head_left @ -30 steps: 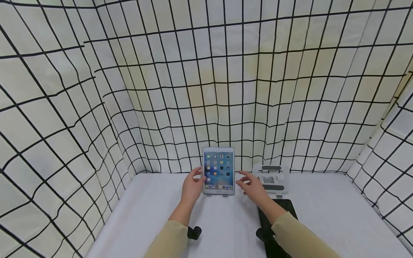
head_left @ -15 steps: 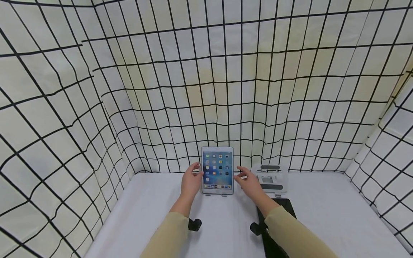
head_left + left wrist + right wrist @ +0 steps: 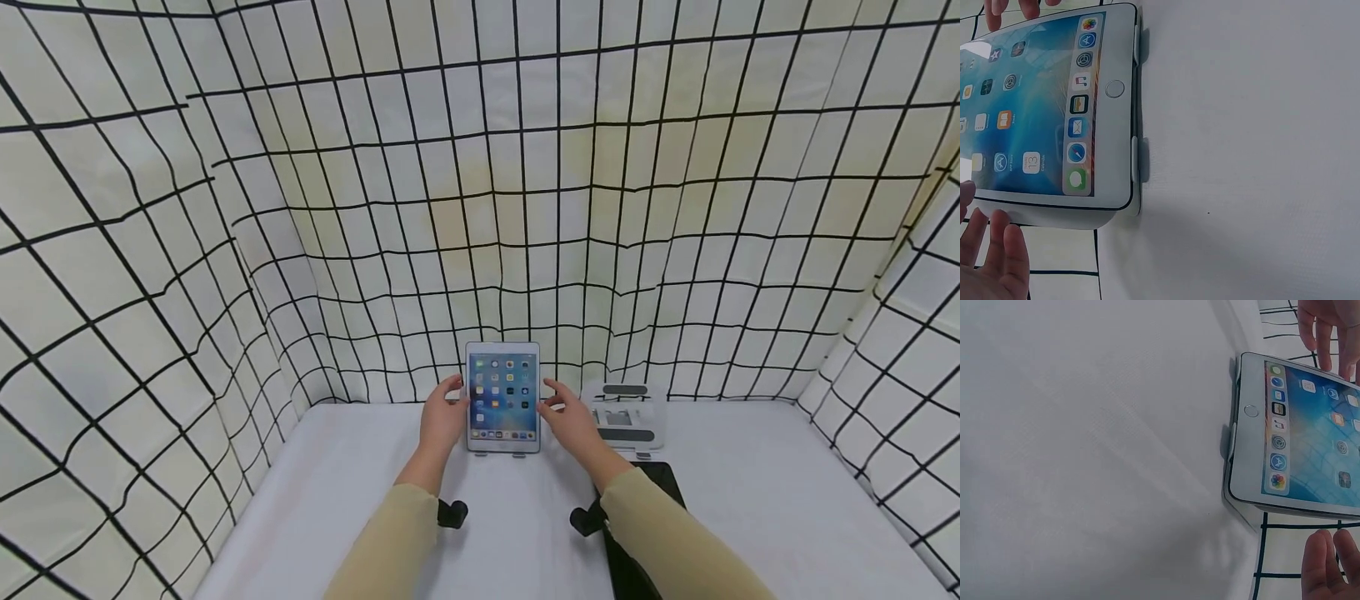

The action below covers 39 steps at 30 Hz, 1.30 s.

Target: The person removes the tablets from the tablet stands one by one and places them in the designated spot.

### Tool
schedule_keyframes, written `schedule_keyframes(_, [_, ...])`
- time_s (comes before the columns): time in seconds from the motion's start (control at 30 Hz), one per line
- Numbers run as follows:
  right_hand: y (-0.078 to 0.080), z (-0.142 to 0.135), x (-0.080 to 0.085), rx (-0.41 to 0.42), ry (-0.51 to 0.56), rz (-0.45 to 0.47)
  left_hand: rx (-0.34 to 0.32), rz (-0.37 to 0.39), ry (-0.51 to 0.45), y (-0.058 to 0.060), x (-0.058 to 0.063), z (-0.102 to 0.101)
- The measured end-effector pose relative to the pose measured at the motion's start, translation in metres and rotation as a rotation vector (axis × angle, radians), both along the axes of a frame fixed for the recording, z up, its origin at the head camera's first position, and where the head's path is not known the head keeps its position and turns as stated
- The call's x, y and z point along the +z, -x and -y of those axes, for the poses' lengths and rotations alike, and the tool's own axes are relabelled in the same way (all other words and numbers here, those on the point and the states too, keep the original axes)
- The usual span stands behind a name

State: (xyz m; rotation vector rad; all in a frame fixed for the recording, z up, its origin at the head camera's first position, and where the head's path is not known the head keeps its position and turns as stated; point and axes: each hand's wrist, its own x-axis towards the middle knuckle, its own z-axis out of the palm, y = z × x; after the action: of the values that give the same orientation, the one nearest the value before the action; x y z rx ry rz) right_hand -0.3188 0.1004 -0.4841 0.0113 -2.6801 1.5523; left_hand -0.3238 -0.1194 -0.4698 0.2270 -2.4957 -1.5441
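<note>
Tablet [image 3: 502, 396]: upright, tilted back between the fingers of the 2 hands, lit screen facing the person; 2 small tabs [image 3: 1135, 159] below the fingers catch its lower edge, probably to stop it sliding forward.
Left hand [image 3: 442, 417]: fingers and thumb apart, at the tablet's left side; the thumb tip overlaps the front edge, but I cannot tell whether it presses.
Right hand [image 3: 570, 423]: fingers loosely extended, thumb apart from them, just beside the tablet's right edge; contact is unclear.
Hand placement: 1 hand at each side, likely to steady the tablet evenly while leaving the screen uncovered.
White stand [image 3: 627, 434]: just right of the right fingers, with 2 dark pads.
Black panel [image 3: 628, 571]: nearer the person than the right fingers, partly under the right forearm.
Surface [image 3: 517, 517]: below all the fingers, carrying everything.
</note>
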Motion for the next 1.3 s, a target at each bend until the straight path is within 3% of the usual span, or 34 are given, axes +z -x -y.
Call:
schedule_keyframes(0.27, [0.006, 0.007, 0.004, 0.0, 0.034, 0.035, -0.003, 0.057, -0.024, 0.007, 0.002, -0.002])
schedule_keyframes(0.6, [0.004, 0.008, 0.003, 0.019, 0.092, 0.055, 0.005, 0.032, -0.042, 0.012, -0.003, -0.005])
schedule_keyframes(0.73, [0.004, 0.009, 0.001, 0.036, 0.094, 0.038, 0.02, 0.011, -0.025, 0.012, -0.006, -0.004])
schedule_keyframes(1.3, [-0.006, 0.008, 0.0, 0.022, 0.024, -0.054, -0.055, -0.018, -0.035, 0.005, -0.012, 0.002])
